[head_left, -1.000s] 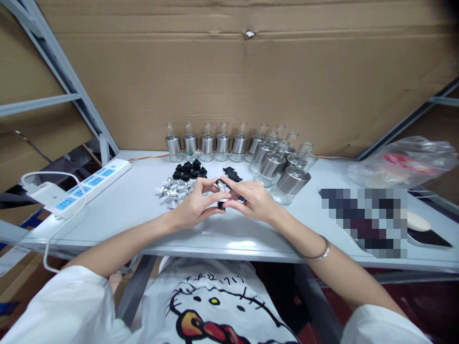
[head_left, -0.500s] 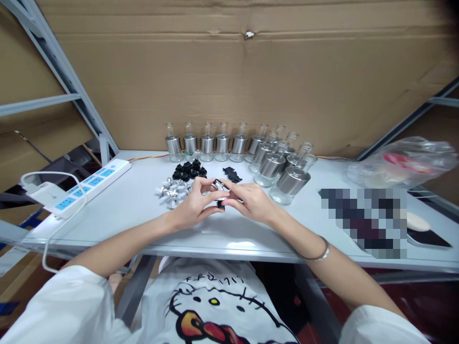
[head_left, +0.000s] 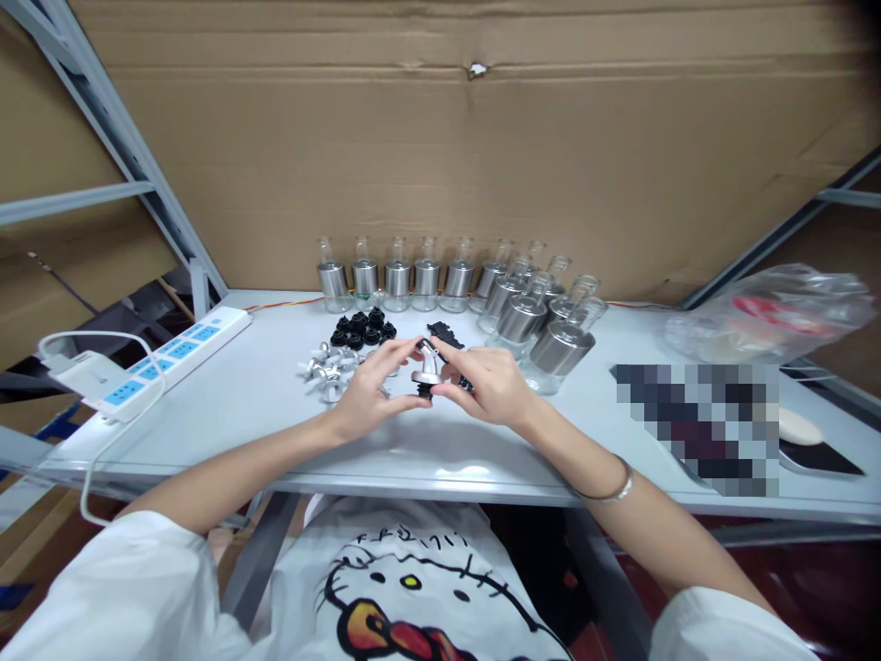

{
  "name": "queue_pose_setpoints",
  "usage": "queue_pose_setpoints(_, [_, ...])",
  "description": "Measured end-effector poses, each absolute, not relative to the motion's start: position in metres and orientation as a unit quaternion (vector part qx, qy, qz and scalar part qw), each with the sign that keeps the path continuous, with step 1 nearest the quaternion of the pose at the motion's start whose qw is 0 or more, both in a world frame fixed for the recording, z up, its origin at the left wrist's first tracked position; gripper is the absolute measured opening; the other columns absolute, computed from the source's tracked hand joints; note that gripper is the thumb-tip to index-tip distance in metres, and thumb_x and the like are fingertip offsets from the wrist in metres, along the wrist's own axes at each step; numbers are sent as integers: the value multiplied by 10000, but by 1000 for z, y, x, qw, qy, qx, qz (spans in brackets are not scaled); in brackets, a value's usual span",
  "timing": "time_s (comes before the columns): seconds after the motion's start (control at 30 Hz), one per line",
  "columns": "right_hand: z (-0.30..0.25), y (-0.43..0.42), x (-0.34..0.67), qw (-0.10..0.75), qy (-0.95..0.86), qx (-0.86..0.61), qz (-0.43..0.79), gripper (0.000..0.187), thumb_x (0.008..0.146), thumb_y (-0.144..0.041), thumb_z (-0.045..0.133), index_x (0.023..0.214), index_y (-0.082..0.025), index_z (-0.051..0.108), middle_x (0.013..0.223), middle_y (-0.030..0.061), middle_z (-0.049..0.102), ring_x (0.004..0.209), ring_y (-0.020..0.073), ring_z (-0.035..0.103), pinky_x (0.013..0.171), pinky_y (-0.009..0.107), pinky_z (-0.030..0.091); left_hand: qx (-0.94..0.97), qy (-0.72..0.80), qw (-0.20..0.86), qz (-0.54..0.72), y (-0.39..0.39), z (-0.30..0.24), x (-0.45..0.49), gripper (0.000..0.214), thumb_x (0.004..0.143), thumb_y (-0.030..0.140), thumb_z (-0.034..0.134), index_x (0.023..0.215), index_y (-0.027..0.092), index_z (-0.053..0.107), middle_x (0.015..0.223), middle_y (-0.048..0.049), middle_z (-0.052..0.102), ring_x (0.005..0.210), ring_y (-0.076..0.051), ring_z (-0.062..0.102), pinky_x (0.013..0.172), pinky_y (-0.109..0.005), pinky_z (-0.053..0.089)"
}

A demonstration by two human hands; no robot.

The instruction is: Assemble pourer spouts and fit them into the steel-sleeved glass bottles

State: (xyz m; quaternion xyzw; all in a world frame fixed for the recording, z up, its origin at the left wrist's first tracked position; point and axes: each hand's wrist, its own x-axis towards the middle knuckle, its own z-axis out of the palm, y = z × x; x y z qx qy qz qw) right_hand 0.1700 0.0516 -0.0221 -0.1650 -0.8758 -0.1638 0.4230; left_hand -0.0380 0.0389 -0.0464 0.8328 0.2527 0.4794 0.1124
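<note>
Between my two hands a silver pourer spout (head_left: 429,365) stands upright, with a black ribbed stopper at its base and a black piece at its top. My left hand (head_left: 366,389) pinches it from the left, fingertips at the top and thumb near the stopper. On the other side my right hand (head_left: 491,384) is closed on the same spout, its index finger at the top and its thumb low. Loose silver spout parts (head_left: 328,378) lie beside my left hand. Behind them are several black stoppers (head_left: 358,327). Small flat black pieces (head_left: 446,333) lie beyond the spout, partly hidden by my right hand.
Several glass bottles with steel sleeves (head_left: 427,275) stand along the back and right of the table (head_left: 275,395). A white power strip (head_left: 172,358) lies at the left edge. At the right are a plastic bag (head_left: 771,312) and a blurred-out dark item (head_left: 695,427).
My left fingers have spread and shifted off the spout's front, so its silver body now shows. The spout looks more upright. My right hand stays nearly in place.
</note>
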Motion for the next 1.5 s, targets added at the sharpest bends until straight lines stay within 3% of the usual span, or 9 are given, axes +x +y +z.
queue_pose_setpoints(0.1, [-21, 49, 169, 431, -858, -162, -228, 499, 972, -393, 449, 1332, -48, 464, 613, 11, 683, 499, 125, 592, 506, 253, 425, 848, 230, 68, 472, 36, -44, -39, 552, 876, 384, 598, 1377, 230, 427, 1052, -82, 628, 928, -183, 620, 828, -342, 526])
queue_pose_setpoints(0.23, [-20, 47, 168, 427, -846, -165, -273, 449, 988, -411, 402, 1156, -34, 579, 586, 21, 669, 491, 120, 583, 508, 253, 409, 863, 219, 49, 453, 34, -45, -39, 359, 902, 407, 547, 1157, 156, 568, 955, -88, 659, 862, -180, 625, 758, -306, 518])
queue_pose_setpoints(0.4, [-18, 46, 169, 388, -855, -183, -292, 493, 998, -448, 338, 866, -83, 643, 547, 27, 624, 480, 115, 551, 501, 254, 373, 870, 237, 58, 428, 32, -43, -39, 367, 921, 479, 480, 1035, 141, 568, 887, -75, 651, 804, -171, 605, 728, -292, 495])
queue_pose_setpoints(0.57, [-14, 45, 171, 383, -857, -172, -299, 477, 977, -446, 398, 654, -141, 572, 467, -2, 520, 437, 107, 467, 485, 255, 322, 873, 244, 111, 406, 30, -39, -38, 357, 928, 487, 462, 1002, 149, 549, 835, -47, 606, 774, -162, 568, 714, -284, 468])
queue_pose_setpoints(0.9, [-17, 44, 168, 384, -873, -119, -276, 351, 960, -245, 446, 618, -180, 490, 489, -13, 513, 443, 108, 425, 494, 260, 284, 898, 227, 107, 363, 34, -38, -41, 376, 939, 516, 408, 983, 159, 519, 854, -56, 580, 791, -174, 542, 741, -295, 448])
queue_pose_setpoints(1.2, [-17, 44, 167, 399, -874, -119, -251, 377, 963, -303, 404, 618, -188, 503, 490, -12, 516, 451, 104, 431, 492, 251, 304, 904, 200, 55, 374, 37, -40, -42, 358, 946, 477, 413, 1075, 155, 504, 1017, -112, 578, 923, -198, 563, 810, -316, 478])
queue_pose_setpoints(1.37, [-18, 46, 168, 395, -880, -127, -232, 347, 941, -320, 441, 623, -193, 503, 497, -19, 508, 455, 101, 423, 495, 258, 297, 909, 205, 38, 362, 34, -40, -41, 320, 962, 418, 404, 1122, 149, 472, 1010, -110, 613, 889, -195, 581, 804, -317, 479])
queue_pose_setpoints(1.5, [-19, 47, 166, 390, -889, -123, -205, 352, 940, -330, 458, 619, -189, 496, 503, -20, 504, 463, 102, 421, 499, 251, 303, 907, 220, 35, 358, 33, -42, -41, 389, 942, 483, 424, 1127, 145, 474, 1039, -122, 623, 900, -206, 586, 816, -328, 471])
